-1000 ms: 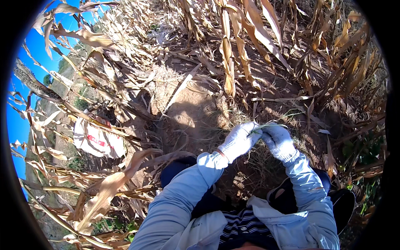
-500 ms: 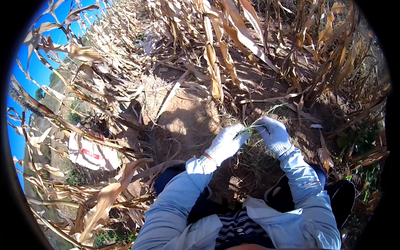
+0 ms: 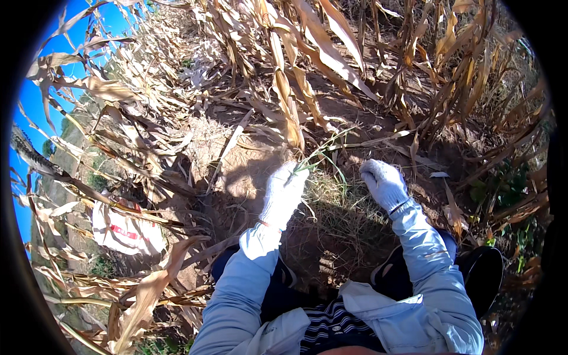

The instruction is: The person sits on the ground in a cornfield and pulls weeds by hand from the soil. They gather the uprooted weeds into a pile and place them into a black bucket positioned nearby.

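Head view: the green grass (image 3: 322, 151) lies at the left hand (image 3: 286, 188), its lower ends pinched in that grip, which is closed with thumb against fingers; the blades' long axis runs from there toward between one and two o'clock, splaying at the tips. The left hand is plainly the nearer, since it touches the grass, while the right hand (image 3: 381, 182) is apart from it, with the blades at about its ten o'clock. The right grip is curled loosely inward, and whether anything sits inside it I cannot tell. Dry grass (image 3: 340, 216) covers the ground between the hands, at four o'clock from the left one. At twelve o'clock from the left hand, a dry stalk (image 3: 289, 112) hangs with its drooping leaf close to the blades, the likeliest obstruction there. A white bag (image 3: 127, 234) lies well apart, between eight and nine o'clock, behind fallen stems.
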The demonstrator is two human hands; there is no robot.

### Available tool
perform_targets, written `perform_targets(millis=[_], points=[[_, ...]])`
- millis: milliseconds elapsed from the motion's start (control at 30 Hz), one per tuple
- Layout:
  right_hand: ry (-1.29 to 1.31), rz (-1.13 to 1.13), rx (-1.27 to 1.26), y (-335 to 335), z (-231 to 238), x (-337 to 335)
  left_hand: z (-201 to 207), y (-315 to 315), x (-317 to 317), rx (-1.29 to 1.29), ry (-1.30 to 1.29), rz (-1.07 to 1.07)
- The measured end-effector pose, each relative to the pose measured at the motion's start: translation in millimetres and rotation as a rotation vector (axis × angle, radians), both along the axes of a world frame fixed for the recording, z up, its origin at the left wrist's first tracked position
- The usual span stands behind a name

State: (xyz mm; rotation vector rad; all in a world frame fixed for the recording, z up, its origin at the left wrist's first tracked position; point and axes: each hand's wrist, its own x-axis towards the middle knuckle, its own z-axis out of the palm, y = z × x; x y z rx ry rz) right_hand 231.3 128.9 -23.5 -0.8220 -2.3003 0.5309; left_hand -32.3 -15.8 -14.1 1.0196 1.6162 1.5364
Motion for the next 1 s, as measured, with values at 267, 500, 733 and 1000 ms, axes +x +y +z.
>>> perform_targets(millis=[267, 500, 733, 1000], points=[[0.112, 0.222, 0.025, -22.3, 25.0, -13.0, -9.5, 3.2, 6.2, -0.002, 0.61, -0.114], [0.083, 0.319, 0.036, -44.9, 7.5, -21.6, 10.0, -2.0, 45.5, -0.213, 0.539, -0.363], [-0.018, 0.265, 0.046, -38.5, 9.2, -16.7, 6.8, 2.3, 49.5, -0.13, 0.557, -0.381], [0.079, 0.024, 0.059, -18.8, 9.3, -4.8, 21.2, 4.6, 41.3, -0.179, 0.564, -0.319]])
